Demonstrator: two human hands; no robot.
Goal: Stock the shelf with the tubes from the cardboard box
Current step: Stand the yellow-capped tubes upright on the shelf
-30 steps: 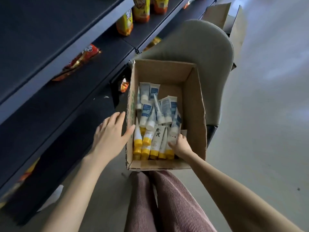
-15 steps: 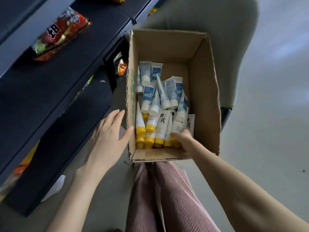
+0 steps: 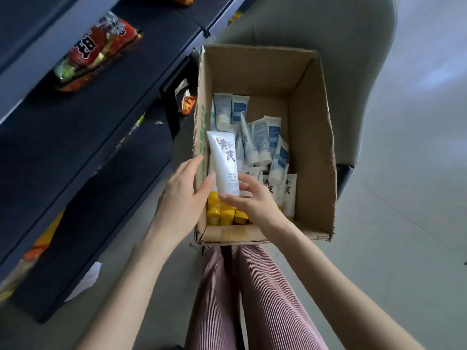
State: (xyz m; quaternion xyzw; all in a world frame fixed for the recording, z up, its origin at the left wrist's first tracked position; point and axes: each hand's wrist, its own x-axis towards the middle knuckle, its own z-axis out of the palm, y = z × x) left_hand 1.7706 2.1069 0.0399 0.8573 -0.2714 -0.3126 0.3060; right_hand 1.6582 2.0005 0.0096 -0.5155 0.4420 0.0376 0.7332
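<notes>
R hand (image 3: 252, 203) grasps a white tube (image 3: 225, 162) by its lower end, fingers curled round it near the cap. Tube stands almost upright, crimped end up, label w/ dark characters facing the camera, held over the near-left corner of the box (image 3: 313, 147), above the other tubes. L hand (image 3: 182, 198) is released, fingers straight & together, lying along the outside of the box's left wall; its thumb tip reaches the tube's left edge, can't tell if it really touches. In the box: more white tubes w/ yellow caps (image 3: 222, 214) packed at the near end, caps toward the person, & blue-white tubes (image 3: 262, 140) heaped loosely behind them. Box stands btw the person's striped pink trousers (image 3: 252, 299) & a grey chair (image 3: 353, 46); can't tell what it rests on. Dark shelf (image 3: 88, 137) runs along the left, just beside the box, w/ a red snack bag (image 3: 96, 49) lying on an upper level & a small orange packet (image 3: 188, 104) at the shelf edge near the box's far-left corner
</notes>
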